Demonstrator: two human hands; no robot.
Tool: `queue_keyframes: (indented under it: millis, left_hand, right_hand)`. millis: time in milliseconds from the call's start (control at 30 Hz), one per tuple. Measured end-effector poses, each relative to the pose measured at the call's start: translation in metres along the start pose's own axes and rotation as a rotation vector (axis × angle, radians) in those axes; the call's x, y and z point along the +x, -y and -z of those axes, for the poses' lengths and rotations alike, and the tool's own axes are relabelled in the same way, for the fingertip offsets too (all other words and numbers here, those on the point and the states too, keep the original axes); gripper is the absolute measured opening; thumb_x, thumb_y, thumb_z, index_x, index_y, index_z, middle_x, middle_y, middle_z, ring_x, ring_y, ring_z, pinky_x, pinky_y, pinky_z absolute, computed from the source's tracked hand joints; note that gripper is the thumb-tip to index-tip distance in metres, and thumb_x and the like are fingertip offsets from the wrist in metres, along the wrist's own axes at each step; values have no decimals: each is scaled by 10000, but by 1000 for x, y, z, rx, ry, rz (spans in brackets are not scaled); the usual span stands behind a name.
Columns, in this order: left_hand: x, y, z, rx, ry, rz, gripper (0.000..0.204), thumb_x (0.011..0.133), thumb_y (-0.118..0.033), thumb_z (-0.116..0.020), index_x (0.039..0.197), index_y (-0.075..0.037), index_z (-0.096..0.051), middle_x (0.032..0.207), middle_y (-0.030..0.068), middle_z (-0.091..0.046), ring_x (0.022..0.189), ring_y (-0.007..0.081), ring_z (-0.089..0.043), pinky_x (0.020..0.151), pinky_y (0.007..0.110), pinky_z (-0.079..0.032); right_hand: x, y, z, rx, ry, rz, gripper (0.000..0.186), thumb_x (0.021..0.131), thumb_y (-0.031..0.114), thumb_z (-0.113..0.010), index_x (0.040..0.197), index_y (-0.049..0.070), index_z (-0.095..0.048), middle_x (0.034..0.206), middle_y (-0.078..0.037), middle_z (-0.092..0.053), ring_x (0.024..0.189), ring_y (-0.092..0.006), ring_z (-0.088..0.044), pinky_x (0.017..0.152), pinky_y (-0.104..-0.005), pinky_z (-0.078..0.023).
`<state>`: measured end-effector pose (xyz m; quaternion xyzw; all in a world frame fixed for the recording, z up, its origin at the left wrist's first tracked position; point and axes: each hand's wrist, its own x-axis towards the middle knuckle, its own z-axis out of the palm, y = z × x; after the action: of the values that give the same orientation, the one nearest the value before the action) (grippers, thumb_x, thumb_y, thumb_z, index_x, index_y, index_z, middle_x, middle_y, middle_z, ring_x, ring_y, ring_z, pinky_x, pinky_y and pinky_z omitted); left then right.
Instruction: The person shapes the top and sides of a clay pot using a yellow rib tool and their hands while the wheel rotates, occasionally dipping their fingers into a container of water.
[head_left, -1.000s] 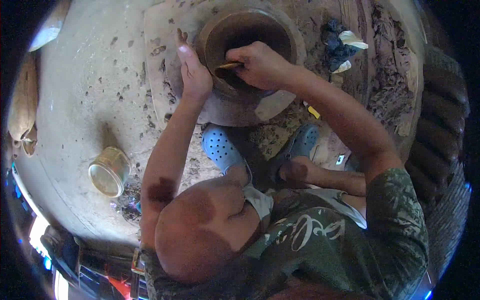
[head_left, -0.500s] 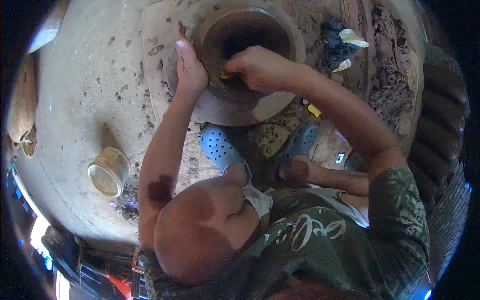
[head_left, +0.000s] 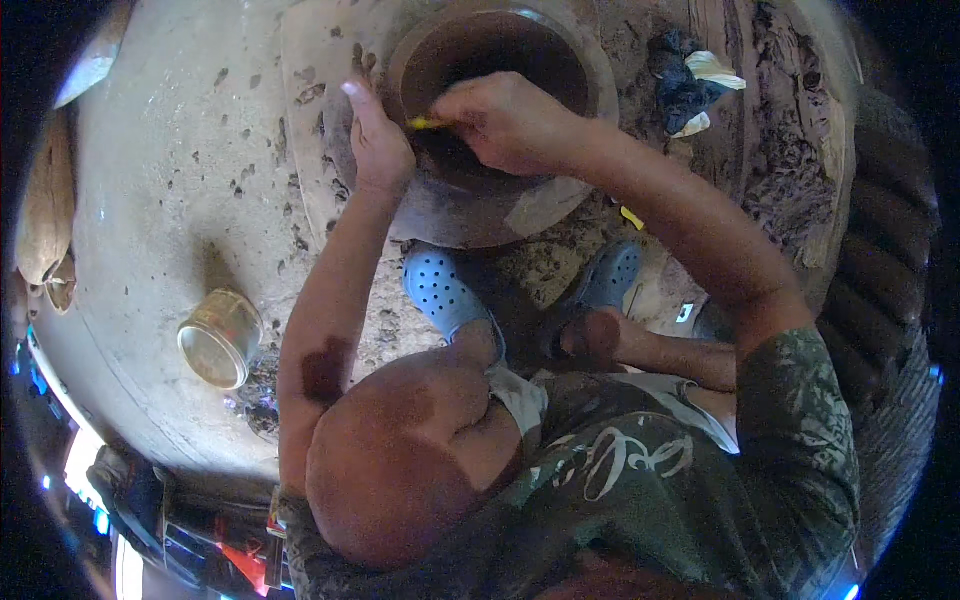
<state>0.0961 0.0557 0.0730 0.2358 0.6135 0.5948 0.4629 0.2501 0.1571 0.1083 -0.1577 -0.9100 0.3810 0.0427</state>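
Observation:
A wide, round brown clay pot (head_left: 418,78) stands on a round turntable (head_left: 455,222) at the top of the view. Its inside is dark. My left hand (head_left: 382,148) lies along the outer left side of the pot, thumb up and fingers stretched out; part of the fingers is hidden behind the palm. My right hand (head_left: 512,122) reaches over the near rim, its fingers closed on a small yellow tool (head_left: 426,123). The tool's tip points left, at the pot's left wall, close to my left hand. What kind of tool it is cannot be made out.
A translucent plastic tub (head_left: 222,340) stands on the floor to the left. Right of the turntable lie a black plastic bag (head_left: 688,90) and crumbled clay (head_left: 785,135). Another yellow object (head_left: 631,218) lies below my right forearm. My blue clogs (head_left: 440,290) flank the turntable's near edge.
My right hand has moved up and left inside the pot, and more of the yellow tool shows against the left wall. My left hand has stayed nearly in place.

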Motion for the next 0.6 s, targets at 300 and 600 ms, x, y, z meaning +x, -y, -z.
queue_keyframes:
  millis: [300, 600]
  left_hand:
    - [17, -2, 14, -121, -205, -86, 874, 1057, -713, -157, 1636, -63, -227, 1620, 218, -361, 1491, 370, -358, 1243, 475, -289]
    - [-8, 15, -10, -200, -87, -96, 889, 1061, -704, -141, 1645, -36, -182, 1620, 216, -354, 1474, 341, -391, 1224, 442, -319]
  right_hand:
    - [-5, -13, 66, -175, 470, -41, 376, 751, -23, -627, 1101, 61, -735, 1034, -166, -706, 1043, -396, -667, 873, -451, -556]
    - [4, 3, -3, -48, -224, 83, 237, 850, 35, -694, 1080, 75, -731, 1003, -148, -701, 974, -372, -676, 840, -446, -559]
